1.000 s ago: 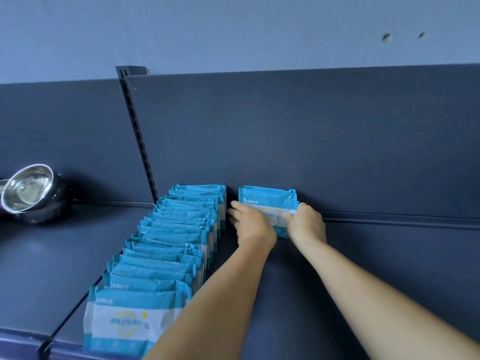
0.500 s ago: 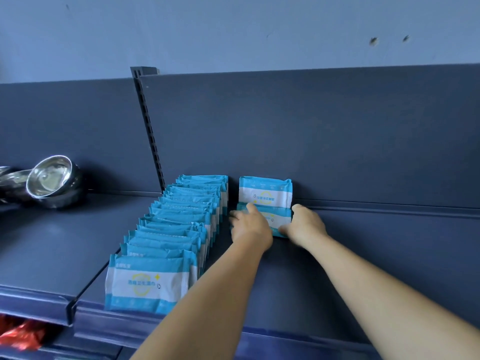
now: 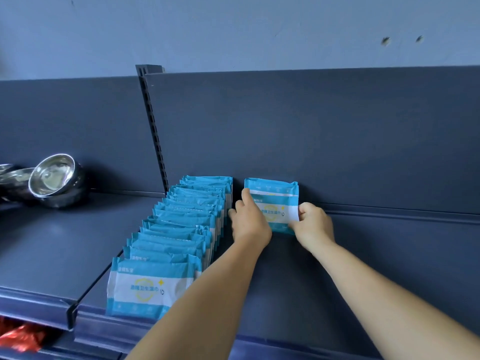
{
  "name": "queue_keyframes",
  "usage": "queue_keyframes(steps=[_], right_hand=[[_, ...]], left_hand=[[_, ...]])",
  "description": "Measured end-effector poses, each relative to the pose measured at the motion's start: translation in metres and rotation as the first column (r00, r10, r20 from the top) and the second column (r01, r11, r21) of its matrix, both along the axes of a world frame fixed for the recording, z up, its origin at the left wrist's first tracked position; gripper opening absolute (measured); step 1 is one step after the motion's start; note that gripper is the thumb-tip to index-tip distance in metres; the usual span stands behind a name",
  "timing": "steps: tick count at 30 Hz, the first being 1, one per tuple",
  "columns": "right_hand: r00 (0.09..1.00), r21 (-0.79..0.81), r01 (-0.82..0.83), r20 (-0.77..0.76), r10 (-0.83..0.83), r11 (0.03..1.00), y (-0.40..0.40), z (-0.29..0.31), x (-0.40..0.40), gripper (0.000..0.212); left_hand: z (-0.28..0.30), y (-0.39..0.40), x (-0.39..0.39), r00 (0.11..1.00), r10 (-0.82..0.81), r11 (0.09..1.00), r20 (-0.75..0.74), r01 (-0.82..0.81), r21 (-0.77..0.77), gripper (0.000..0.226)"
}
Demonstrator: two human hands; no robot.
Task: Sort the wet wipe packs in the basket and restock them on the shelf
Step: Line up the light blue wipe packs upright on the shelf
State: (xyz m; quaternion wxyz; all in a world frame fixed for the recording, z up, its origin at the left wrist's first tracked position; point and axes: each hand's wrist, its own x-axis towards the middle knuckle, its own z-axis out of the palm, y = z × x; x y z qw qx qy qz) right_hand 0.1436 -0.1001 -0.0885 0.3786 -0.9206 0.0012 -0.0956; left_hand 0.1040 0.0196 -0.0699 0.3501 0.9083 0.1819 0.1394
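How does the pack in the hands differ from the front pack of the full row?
The held pack stands at the back of the shelf by the rear panel; the front pack stands at the shelf's front edge. The held pack is gripped by the left hand and right hand; the front pack is untouched. The held pack starts a new row; the front pack ends a full one. Both share the same blue and white wrapper.

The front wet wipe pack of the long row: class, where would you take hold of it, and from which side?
Pinch the front wet wipe pack by its top edge, coming from above. It stands upright on the shelf with its face to the aisle, the row packed tight behind it, and the left forearm crosses its right end, so only the top is free.
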Motion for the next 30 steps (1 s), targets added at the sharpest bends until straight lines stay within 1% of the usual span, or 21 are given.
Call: queue_keyframes(steps=[2, 3, 6, 9, 12, 15, 17, 19, 21, 23, 27, 30], right_hand=[[0.997, 0.031, 0.021, 0.069, -0.023, 0.999, 0.005, 0.001, 0.006, 0.022], [0.995, 0.051, 0.033, 0.089, -0.038, 0.998, 0.007, 0.002, 0.01, 0.023], [0.993, 0.095, 0.082, 0.075, -0.089, 0.992, 0.01, 0.0, 0.022, 0.016], [0.99, 0.145, 0.124, 0.047, -0.132, 0.982, 0.009, -0.004, 0.028, 0.016], [0.984, 0.183, 0.152, 0.06, -0.165, 0.971, 0.009, -0.005, 0.03, 0.012], [0.986, 0.132, 0.153, 0.039, -0.16, 0.979, 0.015, -0.002, 0.03, 0.006], [0.985, 0.126, 0.161, 0.043, -0.167, 0.979, 0.017, -0.003, 0.03, 0.007], [0.978, 0.167, 0.196, 0.041, -0.206, 0.966, 0.015, -0.004, 0.031, 0.011], [0.972, 0.175, 0.225, 0.024, -0.233, 0.959, 0.013, -0.004, 0.032, 0.01], [0.973, 0.158, 0.222, 0.027, -0.229, 0.962, 0.015, -0.003, 0.034, 0.009], [0.975, 0.181, 0.2, 0.056, -0.213, 0.963, 0.019, -0.002, 0.034, 0.009], [0.979, 0.165, 0.184, 0.057, -0.196, 0.969, 0.018, -0.005, 0.033, 0.007]], left_hand=[[0.004, 0.001, 0.007, 0.998, 0.011, 1.0, 0.068, -0.012, 0.024, 0.082], [0.005, 0.002, 0.011, 0.996, 0.009, 1.0, 0.093, -0.011, 0.025, 0.081], [0.005, 0.002, 0.018, 0.991, -0.022, 1.0, 0.13, 0.024, -0.017, 0.081], [-0.002, 0.003, 0.02, 0.994, -0.074, 0.997, 0.082, 0.076, -0.018, 0.083], [-0.006, 0.005, 0.02, 0.996, -0.079, 0.997, 0.026, 0.08, -0.021, 0.076], [-0.005, 0.008, 0.022, 0.998, -0.054, 0.999, -0.012, 0.054, -0.004, 0.066], [-0.004, 0.01, 0.023, 0.999, -0.031, 0.999, -0.044, 0.032, 0.01, 0.063], [-0.004, 0.011, 0.022, 0.996, -0.034, 0.999, -0.086, 0.036, 0.015, 0.066], [-0.006, 0.009, 0.021, 0.993, -0.045, 0.998, -0.111, 0.05, 0.036, 0.067], [-0.008, 0.008, 0.02, 0.992, -0.052, 0.997, -0.111, 0.057, 0.046, 0.07], [-0.01, 0.01, 0.02, 0.991, -0.062, 0.997, -0.115, 0.067, 0.042, 0.075], [-0.011, 0.01, 0.019, 0.989, -0.054, 0.993, -0.139, 0.068, 0.099, 0.077]])
